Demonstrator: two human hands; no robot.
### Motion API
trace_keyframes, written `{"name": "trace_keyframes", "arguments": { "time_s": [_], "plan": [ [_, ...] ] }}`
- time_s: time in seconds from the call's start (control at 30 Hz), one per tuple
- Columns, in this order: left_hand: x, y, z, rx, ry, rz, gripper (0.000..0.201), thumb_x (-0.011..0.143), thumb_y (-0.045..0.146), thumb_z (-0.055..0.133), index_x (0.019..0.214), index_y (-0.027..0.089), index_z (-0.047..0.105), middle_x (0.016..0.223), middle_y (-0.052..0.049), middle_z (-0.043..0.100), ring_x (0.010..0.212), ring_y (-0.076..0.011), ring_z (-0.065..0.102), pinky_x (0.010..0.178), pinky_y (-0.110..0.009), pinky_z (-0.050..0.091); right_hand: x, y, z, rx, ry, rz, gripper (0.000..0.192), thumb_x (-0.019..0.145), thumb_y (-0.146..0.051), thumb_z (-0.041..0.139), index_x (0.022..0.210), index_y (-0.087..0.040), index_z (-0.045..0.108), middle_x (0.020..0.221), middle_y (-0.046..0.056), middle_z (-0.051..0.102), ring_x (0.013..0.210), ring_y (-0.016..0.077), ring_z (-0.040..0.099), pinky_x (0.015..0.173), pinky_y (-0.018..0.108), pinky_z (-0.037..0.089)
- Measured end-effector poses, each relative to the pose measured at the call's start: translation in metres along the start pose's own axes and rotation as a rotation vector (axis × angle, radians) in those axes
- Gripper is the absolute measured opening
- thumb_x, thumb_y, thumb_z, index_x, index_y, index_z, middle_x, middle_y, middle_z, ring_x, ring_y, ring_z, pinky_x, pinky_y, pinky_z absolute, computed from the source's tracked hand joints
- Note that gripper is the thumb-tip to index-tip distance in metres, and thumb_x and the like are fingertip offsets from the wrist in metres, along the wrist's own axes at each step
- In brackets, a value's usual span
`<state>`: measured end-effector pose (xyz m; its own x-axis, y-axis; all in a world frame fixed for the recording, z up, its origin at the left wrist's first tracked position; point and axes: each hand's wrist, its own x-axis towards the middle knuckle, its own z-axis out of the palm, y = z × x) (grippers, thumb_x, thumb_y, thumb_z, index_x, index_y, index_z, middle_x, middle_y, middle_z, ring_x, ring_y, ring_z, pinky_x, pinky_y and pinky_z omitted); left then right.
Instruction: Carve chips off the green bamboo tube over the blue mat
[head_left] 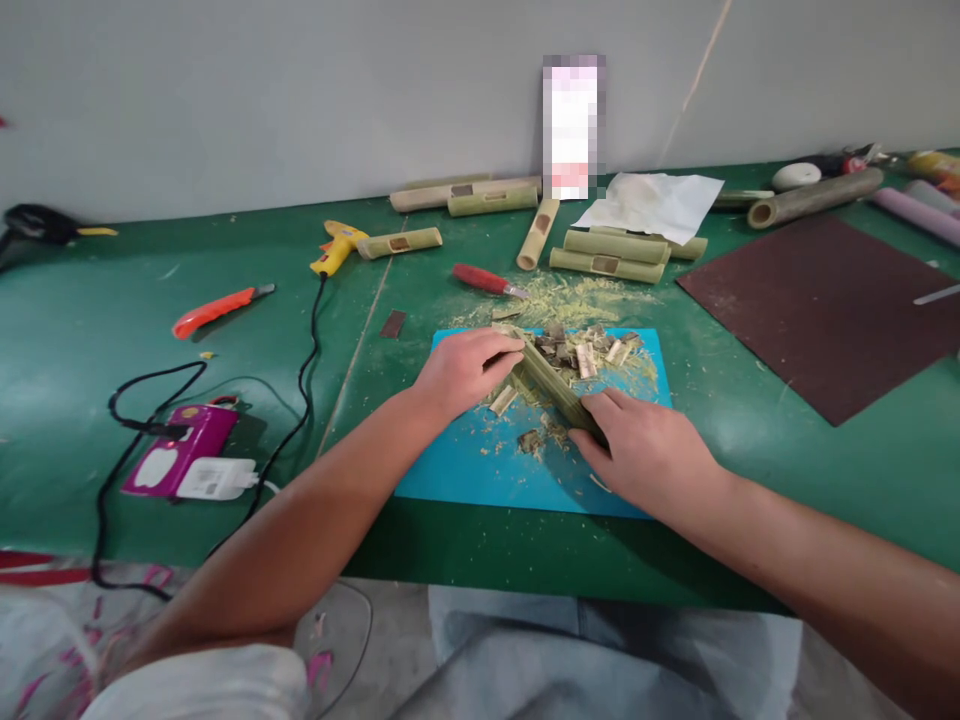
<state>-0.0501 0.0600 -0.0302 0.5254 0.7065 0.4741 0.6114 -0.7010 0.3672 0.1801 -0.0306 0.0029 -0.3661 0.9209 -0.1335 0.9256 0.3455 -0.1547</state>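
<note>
Left hand (461, 370) and right hand (649, 450) both grip short green bamboo tube section (559, 388), held low over blue cutting mat (480, 465) amid shavings. Risk: tube could roll or slip on loose chips (592, 355); red-handled carving knife (487, 281) lies near.

Matt green bamboo (556, 385), fibrous at the cuts, lies on a smooth blue mat (480, 470); table (90, 300) dull green, brown sheet (825, 300) rough, shavings (570, 295) stringy
</note>
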Motion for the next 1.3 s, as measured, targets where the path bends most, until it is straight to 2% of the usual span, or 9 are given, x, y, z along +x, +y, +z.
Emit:
{"name": "trace_keyframes", "arguments": {
  "time_s": [0.2,0.37,0.5,0.63,0.77,0.9,1.03,1.23,1.3],
  "plan": [
    [0.003,0.005,0.003,-0.019,-0.044,0.234,0.021,0.097,0.021,0.053,0.093,0.012,0.072,0.084,-0.009,0.072,0.078,-0.0166,0.068,0.073,-0.027,0.054,0.000,-0.001,-0.001,0.000,0.006,-0.001,0.023,0.096,-0.032,0.047,0.096,-0.016,0.063,0.091,0.006,0.067,0.069,0.0168,0.059,0.055,0.032,0.022],
    [0.008,-0.003,0.001,0.055,0.024,0.179,0.023,0.097,0.022,0.052,0.087,0.013,0.070,0.080,-0.008,0.068,0.076,-0.0163,0.064,0.071,-0.027,0.052,0.000,-0.001,0.000,-0.010,0.002,0.012,0.023,0.096,-0.033,0.048,0.097,-0.016,0.063,0.092,0.006,0.067,0.069,0.0174,0.059,0.055,0.032,0.019],
    [0.006,0.001,0.002,0.034,-0.073,0.220,0.023,0.098,0.022,0.050,0.091,0.015,0.070,0.082,-0.006,0.067,0.079,-0.0156,0.063,0.073,-0.027,0.051,0.001,-0.001,0.002,-0.013,0.009,0.006,0.023,0.096,-0.033,0.048,0.097,-0.016,0.063,0.091,0.006,0.067,0.069,0.0175,0.060,0.055,0.032,0.020],
    [0.004,0.005,0.004,0.104,-0.025,0.198,0.027,0.100,0.024,0.047,0.087,0.014,0.069,0.080,-0.006,0.065,0.076,-0.0159,0.062,0.072,-0.027,0.051,0.001,-0.001,0.003,-0.011,0.023,0.010,0.024,0.096,-0.034,0.048,0.098,-0.016,0.063,0.092,0.006,0.068,0.069,0.0180,0.060,0.055,0.033,0.021],
    [0.005,0.005,0.004,0.043,-0.096,0.235,0.026,0.100,0.024,0.047,0.091,0.015,0.069,0.083,-0.006,0.066,0.076,-0.0148,0.062,0.072,-0.026,0.050,0.001,-0.001,0.004,-0.008,0.019,0.002,0.023,0.095,-0.033,0.049,0.097,-0.016,0.064,0.092,0.006,0.068,0.069,0.0177,0.060,0.055,0.032,0.022],
    [0.006,0.007,0.005,0.106,-0.033,0.226,0.027,0.100,0.022,0.047,0.086,0.014,0.069,0.078,-0.006,0.065,0.074,-0.0155,0.061,0.071,-0.027,0.050,0.001,-0.001,0.004,-0.027,0.020,0.016,0.024,0.096,-0.034,0.048,0.097,-0.016,0.064,0.092,0.006,0.068,0.070,0.0181,0.060,0.055,0.032,0.022],
    [0.003,0.014,0.007,0.075,-0.112,0.254,0.027,0.101,0.023,0.045,0.091,0.015,0.070,0.082,-0.007,0.067,0.078,-0.0160,0.063,0.073,-0.027,0.051,0.001,0.000,0.004,-0.024,0.014,0.006,0.023,0.096,-0.034,0.049,0.098,-0.016,0.063,0.094,0.006,0.068,0.071,0.0179,0.061,0.055,0.032,0.022],
    [0.010,-0.003,0.001,0.093,0.101,0.064,0.023,0.099,0.024,0.049,0.089,0.015,0.068,0.083,-0.006,0.069,0.077,-0.0152,0.065,0.074,-0.027,0.052,0.000,0.001,0.005,-0.024,0.030,-0.002,0.024,0.096,-0.034,0.048,0.097,-0.016,0.064,0.090,0.006,0.068,0.069,0.0174,0.059,0.055,0.032,0.021],
    [0.012,-0.010,0.000,0.118,0.141,0.047,0.021,0.099,0.023,0.051,0.089,0.015,0.068,0.083,-0.006,0.069,0.078,-0.0152,0.065,0.074,-0.027,0.052,0.000,0.001,0.005,-0.026,0.034,0.000,0.023,0.096,-0.033,0.049,0.096,-0.016,0.064,0.090,0.006,0.068,0.068,0.0172,0.059,0.055,0.032,0.020]
  ]
}}
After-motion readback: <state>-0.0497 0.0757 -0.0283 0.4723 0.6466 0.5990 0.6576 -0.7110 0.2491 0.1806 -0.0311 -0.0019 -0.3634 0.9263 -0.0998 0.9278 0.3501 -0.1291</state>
